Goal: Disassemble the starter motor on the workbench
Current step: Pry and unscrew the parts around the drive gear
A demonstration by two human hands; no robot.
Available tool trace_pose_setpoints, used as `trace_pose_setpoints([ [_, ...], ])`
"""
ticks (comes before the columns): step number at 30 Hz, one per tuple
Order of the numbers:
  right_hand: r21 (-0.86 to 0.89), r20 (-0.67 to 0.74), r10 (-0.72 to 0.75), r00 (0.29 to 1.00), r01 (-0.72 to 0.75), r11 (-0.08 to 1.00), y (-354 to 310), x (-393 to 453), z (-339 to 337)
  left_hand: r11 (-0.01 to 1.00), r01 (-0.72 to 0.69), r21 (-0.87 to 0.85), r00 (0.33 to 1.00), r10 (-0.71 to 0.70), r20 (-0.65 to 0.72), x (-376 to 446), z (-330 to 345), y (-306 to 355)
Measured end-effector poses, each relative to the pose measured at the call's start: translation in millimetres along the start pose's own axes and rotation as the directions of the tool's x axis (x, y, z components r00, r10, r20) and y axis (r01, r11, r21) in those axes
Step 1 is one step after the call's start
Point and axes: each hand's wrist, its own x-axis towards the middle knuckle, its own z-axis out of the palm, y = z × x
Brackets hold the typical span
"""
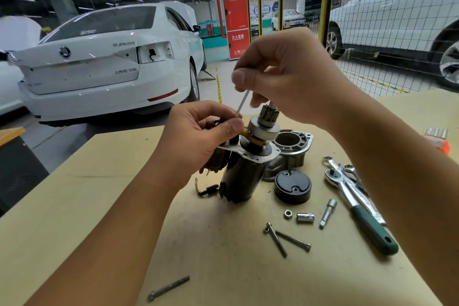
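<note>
Head view: starter motor (242,176) is standing upright on the workbench (99,206), directly below both hands, pinion gear (269,113) up. Left hand (198,136) is gripping the motor's top end, fingers curled around the solenoid side, thumb pressing near the brass collar. Right hand (285,77) is pinching a thin white rod (242,103), tip angling down toward the left thumb. Just right of the motor, under the right forearm: aluminium nose housing (293,144), black end cap (293,186). Further right: ratchet (360,208), wrenches. Below: two long bolts (285,240), socket (305,217), nut, extension bar (327,213). Another bolt (169,288) is lying beside the left forearm.
</note>
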Motion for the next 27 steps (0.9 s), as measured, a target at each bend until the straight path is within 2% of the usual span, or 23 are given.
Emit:
trace_pose_setpoints([
  [3, 0.056, 0.050, -0.071, 0.996, 0.069, 0.996, 1.5, -0.4, -2.8, 1.000, -0.019, 0.016, 0.999, 0.018, 0.041, -0.5, -0.4, 2.2],
  [8, 0.146, 0.077, -0.019, 0.997, 0.008, 0.989, 1.7, -0.9, -7.9, 0.999, -0.023, 0.023, 0.995, 0.021, 0.100, 0.6, -3.3, 3.6],
  [12, 0.046, 0.026, 0.027, 0.999, -0.028, 0.999, -3.0, -1.9, -5.6, 1.000, -0.017, 0.001, 0.997, 0.017, 0.078, 0.6, -3.4, 3.5],
  [15, -0.108, -0.048, 0.055, 0.997, -0.060, 0.992, -4.0, -0.4, -5.2, 1.000, -0.013, -0.015, 0.999, 0.014, 0.046, 0.8, -3.8, 1.6],
  [18, -0.209, -0.015, 0.072, 0.997, -0.074, 0.975, -5.4, 0.2, -9.0, 0.999, -0.012, -0.040, 0.999, 0.013, 0.032, 0.4, -4.5, 1.1],
  [20, -0.218, 0.019, 0.096, 0.995, -0.090, 0.972, -5.5, 0.2, -9.9, 0.999, -0.009, -0.051, 1.000, 0.010, 0.026, 0.2, -4.1, 1.3],
  [24, -0.202, -0.102, 0.133, 0.986, -0.151, 0.968, -4.7, -0.1, -3.1, 0.997, 0.014, -0.074, 1.000, -0.013, 0.013, 1.0, -5.0, 0.9],
  [27, -0.137, -0.079, 0.115, 0.990, -0.125, 0.983, -8.2, -1.1, 0.7, 0.997, 0.013, -0.078, 1.000, -0.012, 0.023, 2.0, -5.9, 0.3],
])
